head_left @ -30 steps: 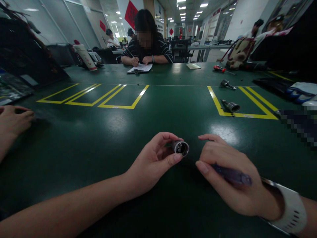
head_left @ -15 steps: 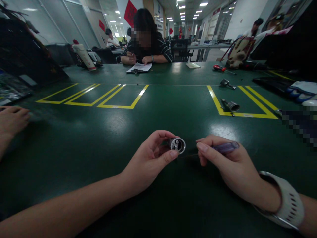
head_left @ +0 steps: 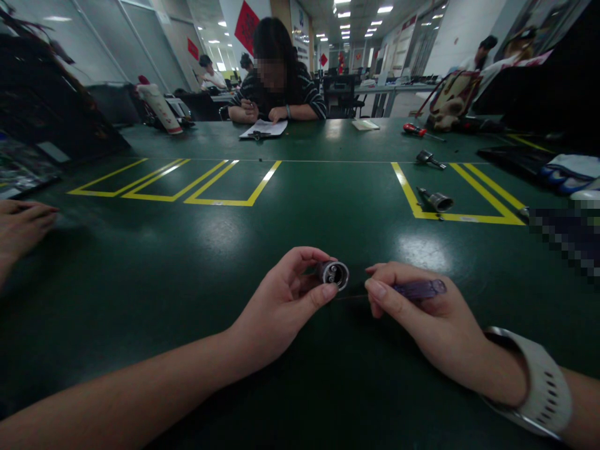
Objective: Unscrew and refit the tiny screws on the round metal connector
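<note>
My left hand [head_left: 293, 290] is closed around a short round metal connector shell [head_left: 338, 275], its open end facing right and toward me. Inside its ring, small metal contacts show. My right hand [head_left: 412, 303] grips a screwdriver [head_left: 419, 289] by its translucent purple handle. The thin shaft points left and ends close below the shell's rim; whether its tip touches the shell I cannot tell. Beyond my right hand, a metal connector part [head_left: 437, 200] lies in a yellow-taped box, with a second metal part [head_left: 430, 159] behind it.
The green table [head_left: 187, 269] carries yellow tape outlines. A red-handled screwdriver [head_left: 415, 130] lies at the far right, near a bag [head_left: 452, 100]. Across the table a person writes at a clipboard [head_left: 263, 129]. Another person's hand [head_left: 23, 228] rests at the left edge.
My right hand with the screwdriver has moved slightly left and down. The shell in my left hand has turned a little, and the hand has stayed in place.
</note>
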